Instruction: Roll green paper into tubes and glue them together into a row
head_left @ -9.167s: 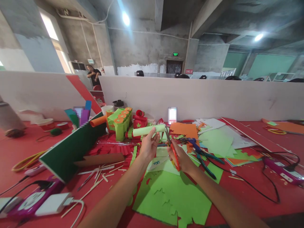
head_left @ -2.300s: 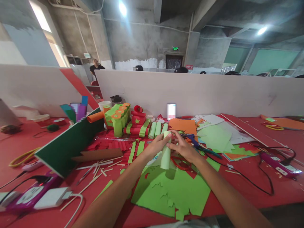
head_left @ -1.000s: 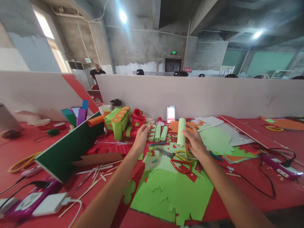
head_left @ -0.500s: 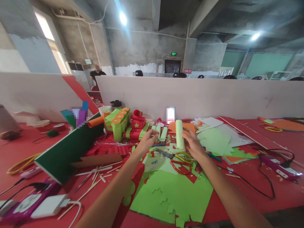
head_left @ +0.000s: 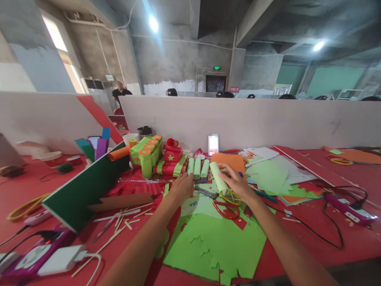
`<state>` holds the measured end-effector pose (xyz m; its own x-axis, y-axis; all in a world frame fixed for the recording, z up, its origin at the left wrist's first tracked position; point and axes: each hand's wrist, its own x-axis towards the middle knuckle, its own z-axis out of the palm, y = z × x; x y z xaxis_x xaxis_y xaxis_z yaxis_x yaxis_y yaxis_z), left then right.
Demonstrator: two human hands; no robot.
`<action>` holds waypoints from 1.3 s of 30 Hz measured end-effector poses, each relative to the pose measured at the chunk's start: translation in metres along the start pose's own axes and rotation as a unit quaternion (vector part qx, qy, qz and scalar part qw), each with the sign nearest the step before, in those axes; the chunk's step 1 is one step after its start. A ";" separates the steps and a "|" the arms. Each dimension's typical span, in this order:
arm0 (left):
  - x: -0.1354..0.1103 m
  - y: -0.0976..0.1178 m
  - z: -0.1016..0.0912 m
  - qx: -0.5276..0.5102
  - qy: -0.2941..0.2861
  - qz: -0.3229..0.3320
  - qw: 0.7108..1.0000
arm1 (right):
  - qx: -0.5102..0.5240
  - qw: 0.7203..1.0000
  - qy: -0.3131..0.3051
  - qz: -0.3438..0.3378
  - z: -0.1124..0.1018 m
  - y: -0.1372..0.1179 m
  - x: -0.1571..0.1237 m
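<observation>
My right hand (head_left: pixel 237 184) grips a light green paper roll (head_left: pixel 218 177), tilted with its top leaning left. My left hand (head_left: pixel 181 188) hovers low over green paper scraps, its fingers curled downward and hiding whatever is under them. Just beyond it lie three more light green rolls (head_left: pixel 197 167) side by side. Red-handled scissors (head_left: pixel 225 206) rest on the table below my right hand. A large green paper sheet (head_left: pixel 214 246) with cut notches lies nearest me.
A green and red paper model (head_left: pixel 149 153) stands behind the rolls. A dark green board (head_left: pixel 83 186) leans at left, with wooden sticks (head_left: pixel 119 222) beside it. Glue guns (head_left: pixel 348 204) and cables sit at both sides. A white partition (head_left: pixel 268 119) closes the back. A person (head_left: pixel 120 91) stands far off.
My right hand has lowered the green roll and tilted it leftward. My left hand has drawn back from the three rolls toward the scraps nearer me.
</observation>
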<state>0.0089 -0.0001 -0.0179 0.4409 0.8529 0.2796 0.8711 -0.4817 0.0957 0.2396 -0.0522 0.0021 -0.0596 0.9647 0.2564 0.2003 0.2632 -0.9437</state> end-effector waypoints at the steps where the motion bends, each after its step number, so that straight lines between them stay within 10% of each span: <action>1: 0.000 0.000 -0.001 0.001 -0.004 -0.001 1.000 | -0.045 0.999 -0.017 -0.014 0.000 0.000 0.000; 9: -0.002 -0.003 0.003 -0.004 -0.018 0.017 1.000 | -0.180 0.974 -0.128 -0.046 0.007 0.001 -0.007; 23: 0.008 0.002 -0.016 -0.044 0.095 -0.025 0.994 | -0.098 0.971 -0.219 -0.009 0.013 -0.008 -0.016; 39: 0.005 0.016 -0.034 -0.205 0.223 0.052 0.951 | 0.229 0.961 -0.089 0.127 0.012 -0.004 -0.004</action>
<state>0.0178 -0.0105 0.0180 0.3048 0.6692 0.6777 0.6290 -0.6758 0.3844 0.2272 -0.0567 0.0023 -0.2402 0.9707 0.0042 -0.2185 -0.0498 -0.9746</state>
